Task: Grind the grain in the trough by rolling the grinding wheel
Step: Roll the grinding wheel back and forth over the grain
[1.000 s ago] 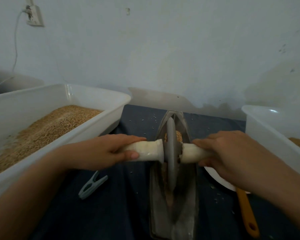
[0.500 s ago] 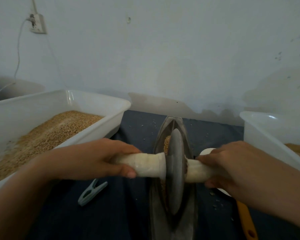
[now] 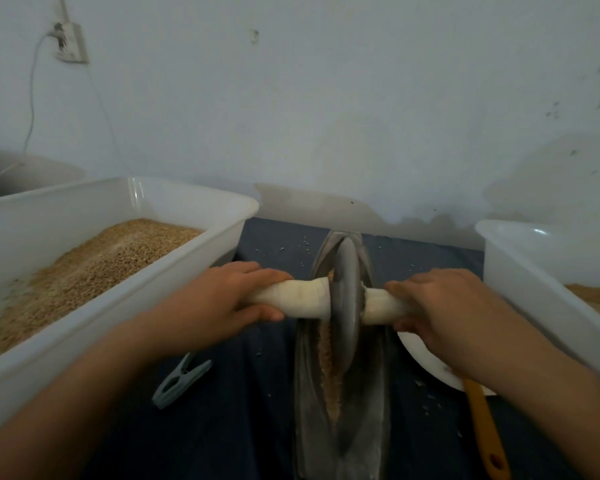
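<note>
Both grips are curled tight around the white wrapped handle (image 3: 305,299): my left hand (image 3: 222,306) at 9 o'clock of the grey metal grinding wheel (image 3: 347,299), my right hand (image 3: 444,306) at 3 o'clock. Tan grain (image 3: 329,375) lies in the boat-shaped metal trough (image 3: 309,393) toward 6 o'clock, so I'd press evenly, keeping the wheel upright and centred.

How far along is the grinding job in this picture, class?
Done: grain already lies in the trough. In hand: the left hand and right hand grip the handles of the grinding wheel, which stands in the trough. Left: the grain beside the wheel looks coarse, so more rolling seems needed.
</note>
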`<control>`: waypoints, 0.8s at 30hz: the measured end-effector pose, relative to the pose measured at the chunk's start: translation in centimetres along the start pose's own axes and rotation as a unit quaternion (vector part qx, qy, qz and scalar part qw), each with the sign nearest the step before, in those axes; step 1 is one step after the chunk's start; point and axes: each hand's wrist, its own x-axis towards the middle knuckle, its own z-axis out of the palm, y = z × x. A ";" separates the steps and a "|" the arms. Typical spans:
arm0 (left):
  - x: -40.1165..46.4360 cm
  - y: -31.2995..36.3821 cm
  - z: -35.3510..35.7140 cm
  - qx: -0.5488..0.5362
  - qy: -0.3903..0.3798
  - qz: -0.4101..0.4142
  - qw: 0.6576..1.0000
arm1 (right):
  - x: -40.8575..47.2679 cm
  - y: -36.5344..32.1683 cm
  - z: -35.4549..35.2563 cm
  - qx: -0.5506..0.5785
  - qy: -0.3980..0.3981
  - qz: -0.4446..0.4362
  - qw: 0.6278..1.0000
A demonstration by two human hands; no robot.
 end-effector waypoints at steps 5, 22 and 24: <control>-1.3 0.6 -2.6 -0.108 -0.118 0.010 0.987 | -2.3 -0.3 -3.3 0.046 -0.077 -0.039 0.995; 0.0 0.1 -0.2 -0.027 -0.010 -0.008 1.000 | -0.1 -0.1 -0.7 0.012 -0.026 0.001 1.000; -0.6 0.6 -1.5 -0.073 -0.063 0.003 0.995 | -1.1 -0.3 -2.2 0.042 -0.067 -0.007 0.997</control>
